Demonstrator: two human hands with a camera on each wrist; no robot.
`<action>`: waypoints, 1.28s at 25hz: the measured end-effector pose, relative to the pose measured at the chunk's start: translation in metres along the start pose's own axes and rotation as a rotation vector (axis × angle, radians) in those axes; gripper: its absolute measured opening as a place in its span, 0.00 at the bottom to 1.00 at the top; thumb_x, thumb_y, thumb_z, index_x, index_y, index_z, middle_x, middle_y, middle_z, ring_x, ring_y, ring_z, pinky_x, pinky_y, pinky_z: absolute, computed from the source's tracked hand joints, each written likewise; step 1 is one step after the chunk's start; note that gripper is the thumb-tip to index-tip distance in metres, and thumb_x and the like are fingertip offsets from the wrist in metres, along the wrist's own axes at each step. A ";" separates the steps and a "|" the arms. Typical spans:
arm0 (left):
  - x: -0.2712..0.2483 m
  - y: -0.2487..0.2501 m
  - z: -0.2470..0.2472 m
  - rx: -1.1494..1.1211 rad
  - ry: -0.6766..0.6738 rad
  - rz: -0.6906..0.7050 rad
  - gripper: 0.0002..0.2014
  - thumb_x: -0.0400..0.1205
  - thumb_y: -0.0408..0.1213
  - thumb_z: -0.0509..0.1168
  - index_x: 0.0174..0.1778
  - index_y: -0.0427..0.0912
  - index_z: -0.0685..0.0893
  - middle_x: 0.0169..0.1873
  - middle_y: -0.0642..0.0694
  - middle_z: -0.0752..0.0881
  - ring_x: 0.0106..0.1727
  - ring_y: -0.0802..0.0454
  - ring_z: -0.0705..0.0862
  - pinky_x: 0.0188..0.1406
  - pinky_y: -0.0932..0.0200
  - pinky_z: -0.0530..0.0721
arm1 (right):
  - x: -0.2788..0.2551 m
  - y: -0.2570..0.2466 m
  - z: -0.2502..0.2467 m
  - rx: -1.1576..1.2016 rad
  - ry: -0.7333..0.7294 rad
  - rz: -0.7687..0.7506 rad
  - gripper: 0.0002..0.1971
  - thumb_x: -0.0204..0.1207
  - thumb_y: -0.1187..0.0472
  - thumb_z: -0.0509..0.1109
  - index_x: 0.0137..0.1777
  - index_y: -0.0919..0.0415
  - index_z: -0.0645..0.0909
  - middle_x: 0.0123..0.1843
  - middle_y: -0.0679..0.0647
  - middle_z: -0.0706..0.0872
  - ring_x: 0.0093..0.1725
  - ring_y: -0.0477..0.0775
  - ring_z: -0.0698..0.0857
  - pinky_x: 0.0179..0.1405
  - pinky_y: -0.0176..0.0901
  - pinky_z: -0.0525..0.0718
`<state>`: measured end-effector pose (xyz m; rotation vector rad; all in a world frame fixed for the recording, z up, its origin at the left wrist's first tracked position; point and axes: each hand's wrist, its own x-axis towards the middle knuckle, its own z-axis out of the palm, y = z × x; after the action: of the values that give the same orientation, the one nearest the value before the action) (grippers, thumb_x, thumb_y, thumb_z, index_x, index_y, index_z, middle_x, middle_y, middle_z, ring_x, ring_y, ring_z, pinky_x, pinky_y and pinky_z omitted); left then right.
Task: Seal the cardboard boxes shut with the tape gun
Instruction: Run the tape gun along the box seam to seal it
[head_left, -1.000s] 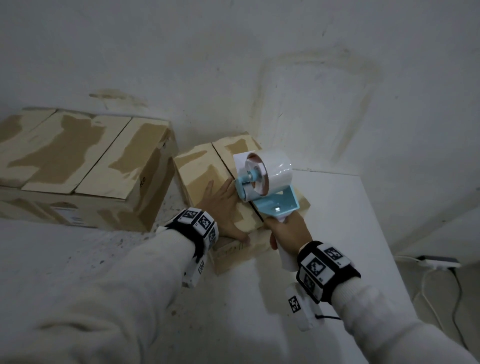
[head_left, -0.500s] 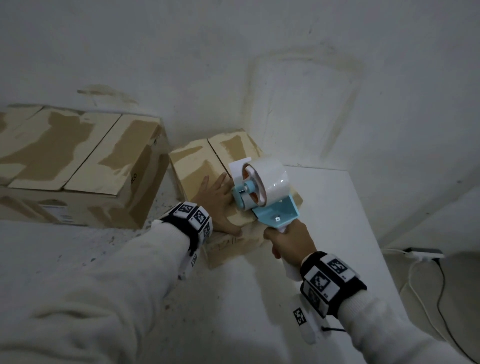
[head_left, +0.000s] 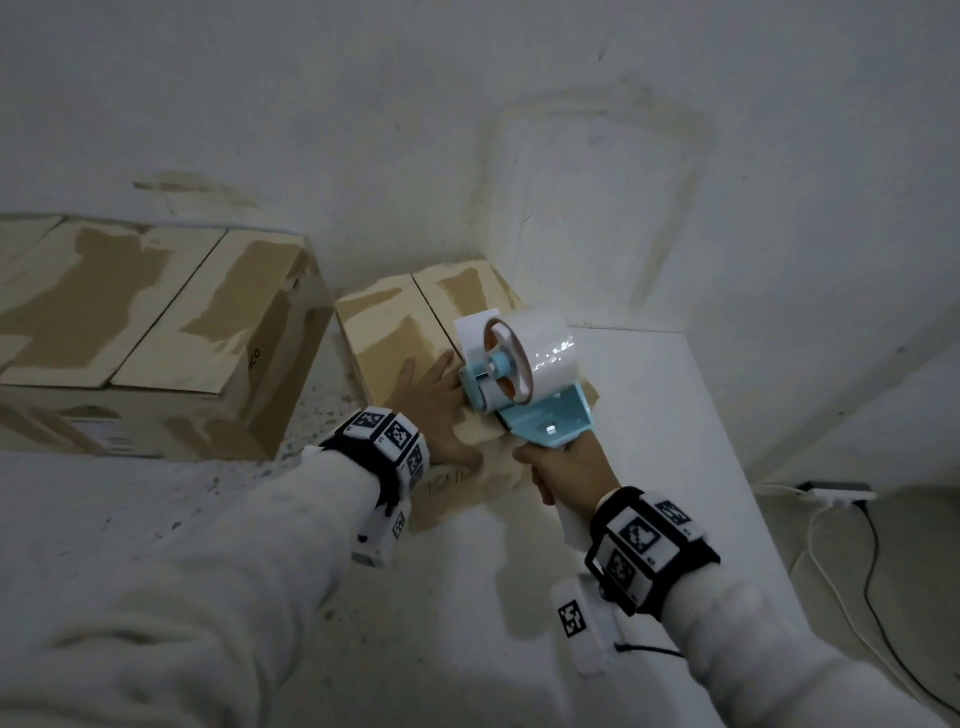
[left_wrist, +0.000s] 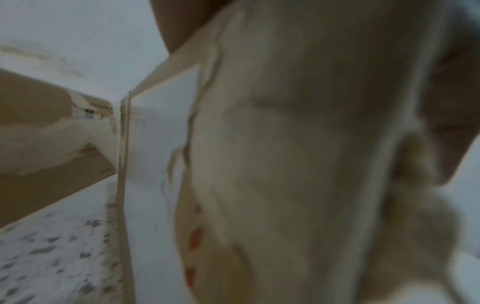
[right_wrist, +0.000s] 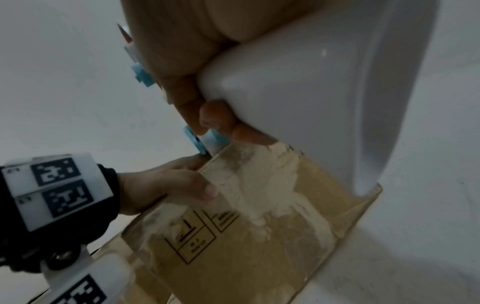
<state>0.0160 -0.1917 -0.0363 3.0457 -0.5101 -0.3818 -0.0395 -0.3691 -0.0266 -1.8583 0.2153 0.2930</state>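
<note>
At far left a large cardboard box (head_left: 156, 332) sits on the table (head_left: 649, 415) against the wall, its top flaps closed and its surface scuffed pale; we see no fresh strip of tape on its centre seam, though the dim light leaves that unsure; well apart from both hands, it looks to us like work left to do. Next to it, near the wall, stands the small cardboard box (head_left: 395, 338), flaps down and meeting along a centre seam that runs away from us; our left hand (head_left: 431, 410) lies flat on its left flap, fingers (head_left: 408, 371) straight and spread, holding nothing and pressing the flap down, with the thumb along the near top edge in the right wrist view. Just right of that hand the tape gun (head_left: 519, 384), blue-framed with a white roll, sits low over the near end of the seam, its front end touching or almost touching the cardboard; we cannot tell which, nor whether tape is already stuck down. Our right hand (head_left: 566, 467) holds the gun, fingers (right_wrist: 221, 115) wrapped tightly round its pale handle at the box's near edge. By our reading the sealing of this box is only starting, the seam beyond the gun looking bare; at far right a cable (head_left: 852, 571) trails on the floor.
</note>
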 end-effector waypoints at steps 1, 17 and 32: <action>0.001 -0.001 -0.001 0.028 0.011 -0.013 0.56 0.65 0.69 0.66 0.83 0.54 0.44 0.84 0.50 0.47 0.85 0.45 0.42 0.80 0.31 0.42 | 0.002 -0.003 0.000 -0.019 0.014 -0.015 0.09 0.65 0.70 0.71 0.30 0.59 0.74 0.23 0.55 0.76 0.21 0.54 0.72 0.22 0.40 0.70; -0.011 0.024 -0.003 0.148 0.067 0.206 0.23 0.82 0.44 0.51 0.74 0.46 0.69 0.82 0.47 0.59 0.82 0.48 0.56 0.82 0.44 0.48 | -0.042 0.039 -0.020 0.075 0.055 0.032 0.08 0.66 0.67 0.77 0.36 0.58 0.79 0.26 0.51 0.79 0.22 0.47 0.75 0.21 0.38 0.73; 0.002 0.011 0.004 0.106 -0.088 0.190 0.36 0.83 0.43 0.55 0.83 0.52 0.40 0.83 0.49 0.37 0.84 0.47 0.38 0.82 0.41 0.41 | -0.077 0.083 -0.034 0.101 0.095 0.134 0.09 0.66 0.73 0.73 0.32 0.61 0.77 0.19 0.49 0.76 0.21 0.49 0.73 0.21 0.39 0.71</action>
<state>0.0137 -0.2027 -0.0396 3.0535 -0.8420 -0.4963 -0.1342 -0.4268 -0.0687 -1.7620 0.4135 0.2810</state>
